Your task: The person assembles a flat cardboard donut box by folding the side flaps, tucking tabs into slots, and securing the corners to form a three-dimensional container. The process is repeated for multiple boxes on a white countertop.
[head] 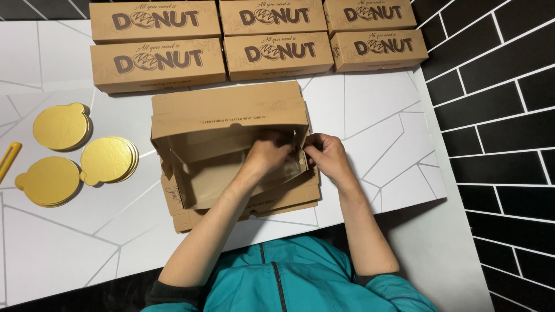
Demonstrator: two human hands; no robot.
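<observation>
The white tabletop [376, 115], veined with thin grey lines, carries everything. At its middle lies the box [231, 156], half-folded brown cardboard, lid flap raised so the inside is open to reach. Beyond the box, six finished boxes [260, 37] stand in two neat rows, stiff and matte. Left of the box lie gold discs [60, 127], shiny, round, tabbed, in three small stacks. The left hand [267, 153] presses inside the box's right end; the right hand [326, 153] pinches that end's corner flap, both closed on cardboard.
</observation>
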